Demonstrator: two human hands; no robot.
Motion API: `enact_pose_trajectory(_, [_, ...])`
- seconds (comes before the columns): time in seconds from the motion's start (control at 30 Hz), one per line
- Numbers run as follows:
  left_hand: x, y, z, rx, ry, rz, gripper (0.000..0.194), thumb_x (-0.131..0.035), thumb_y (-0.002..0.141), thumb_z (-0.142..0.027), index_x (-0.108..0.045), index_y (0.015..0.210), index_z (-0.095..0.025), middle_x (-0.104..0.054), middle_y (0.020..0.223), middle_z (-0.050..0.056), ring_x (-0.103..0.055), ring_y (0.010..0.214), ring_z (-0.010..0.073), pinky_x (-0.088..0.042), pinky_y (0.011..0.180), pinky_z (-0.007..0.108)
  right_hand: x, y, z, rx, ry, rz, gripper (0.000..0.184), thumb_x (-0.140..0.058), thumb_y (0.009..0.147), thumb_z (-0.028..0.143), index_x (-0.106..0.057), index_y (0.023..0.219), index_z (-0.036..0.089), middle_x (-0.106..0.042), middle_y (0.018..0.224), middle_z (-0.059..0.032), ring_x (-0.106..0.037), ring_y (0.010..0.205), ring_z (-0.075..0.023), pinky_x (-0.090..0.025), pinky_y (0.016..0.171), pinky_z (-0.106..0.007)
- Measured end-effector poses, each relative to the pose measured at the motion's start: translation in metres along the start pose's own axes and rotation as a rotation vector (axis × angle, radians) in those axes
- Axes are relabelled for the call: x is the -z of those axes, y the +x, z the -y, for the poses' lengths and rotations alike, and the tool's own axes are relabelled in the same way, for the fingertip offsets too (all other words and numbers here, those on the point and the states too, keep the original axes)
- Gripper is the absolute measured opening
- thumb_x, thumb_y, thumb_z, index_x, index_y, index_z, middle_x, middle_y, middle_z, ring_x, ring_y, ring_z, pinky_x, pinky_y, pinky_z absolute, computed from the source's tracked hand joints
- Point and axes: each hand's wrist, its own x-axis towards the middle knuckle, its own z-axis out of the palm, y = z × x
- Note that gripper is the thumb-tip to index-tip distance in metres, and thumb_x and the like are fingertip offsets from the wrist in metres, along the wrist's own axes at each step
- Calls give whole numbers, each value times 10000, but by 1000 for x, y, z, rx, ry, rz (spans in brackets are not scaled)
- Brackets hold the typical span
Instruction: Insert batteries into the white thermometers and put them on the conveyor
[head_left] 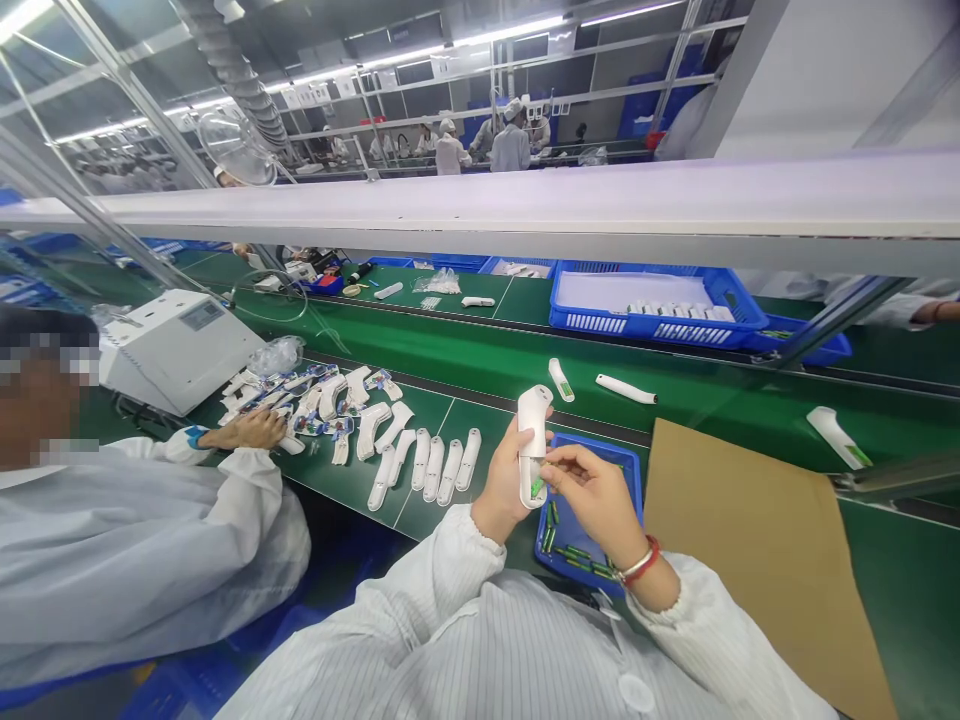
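Note:
My left hand (504,480) is wrapped round a white handheld device that looks like a forehead thermometer (532,425), held upright with its lower compartment uncovered. A green battery (536,486) shows in that compartment. Against it press the pinched fingers of my right hand (592,490), which partly hide it. Below my hands lies a blue tray (637,480) with several loose green batteries (574,552) inside. To the left, several closed white devices (450,472) rest in a row on the green table.
A co-worker's hand (259,428) touches a pile of opened white housings (307,400) at left, near a white machine (176,345). Cardboard (750,560) lies at right. Devices (626,389) sit on the green conveyor (480,352), with a blue basket (660,325) beyond. A shelf beam (480,215) crosses above.

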Motion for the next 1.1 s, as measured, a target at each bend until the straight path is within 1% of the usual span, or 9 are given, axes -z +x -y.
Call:
enact_pose_trajectory(0.2, [1,3,7,-33,-44,-60,432,-537,746,-249,-542,1177,-212,-590,812,24,-531,657,103,-423,625,209,-13,-5,-15,228,-129,-152,118,-658,748,288,-720,844,257,-682,871,-39,-630,848,-200,-533,758,-363])
enact_pose_trajectory(0.5, [5,6,14,13,-8,-110,410,-531,765,-269,-546,1169,-204,-582,778,18,-524,606,92,-437,601,208,-15,-17,-21,465,-454,-90,211,-527,842,271,-699,955,224,-616,902,-80,-556,863,-203,-493,767,-370])
enact_pose_trajectory(0.6, [8,13,11,46,-85,-172,392,-529,768,-281,-566,1141,-168,-578,738,19,-520,594,87,-433,565,192,-4,-7,-36,328,-442,-88,304,-414,895,314,-645,1068,217,-594,997,-87,-555,922,-193,-478,786,-344])
enact_pose_trajectory(0.7, [14,17,4,-32,-120,-264,377,-540,766,-252,-570,1131,-166,-609,817,35,-551,679,91,-434,563,174,10,9,-78,-50,-556,-85,364,-303,923,299,-607,1071,164,-621,999,-91,-582,892,-176,-460,797,-317])
enact_pose_trajectory(0.73, [16,17,1,-54,-117,-291,368,-540,767,-249,-575,1124,-170,-609,820,32,-551,679,88,-433,555,171,14,13,-97,-191,-638,-5,339,-318,913,276,-612,1034,158,-640,976,-86,-592,868,-173,-454,789,-305])
enact_pose_trajectory(0.8, [20,17,-1,-54,-107,-323,347,-537,770,-270,-595,1094,-163,-588,743,17,-529,617,77,-425,527,168,17,17,-136,-332,-707,119,197,-463,830,192,-650,868,144,-677,836,-76,-616,789,-179,-443,751,-281])
enact_pose_trajectory(0.87, [25,15,-1,-38,-102,-335,331,-539,768,-285,-613,1059,-146,-567,689,10,-509,569,70,-423,514,164,13,13,-169,-417,-751,188,101,-577,725,125,-658,786,120,-686,764,-94,-631,771,-196,-426,726,-270])
enact_pose_trajectory(0.93, [30,13,1,-32,-89,-346,319,-547,765,-278,-617,1042,-137,-592,737,23,-516,574,66,-425,514,159,6,6,-191,-477,-787,218,133,-618,676,97,-655,804,96,-690,780,-127,-639,798,-215,-413,722,-275])
enact_pose_trajectory(1.1, [41,9,6,31,-20,-407,302,-562,777,-286,-616,1013,-107,-605,726,37,-515,542,64,-441,522,167,-1,0,-200,-527,-800,223,97,-575,680,61,-616,751,114,-685,776,-130,-636,803,-234,-418,741,-318])
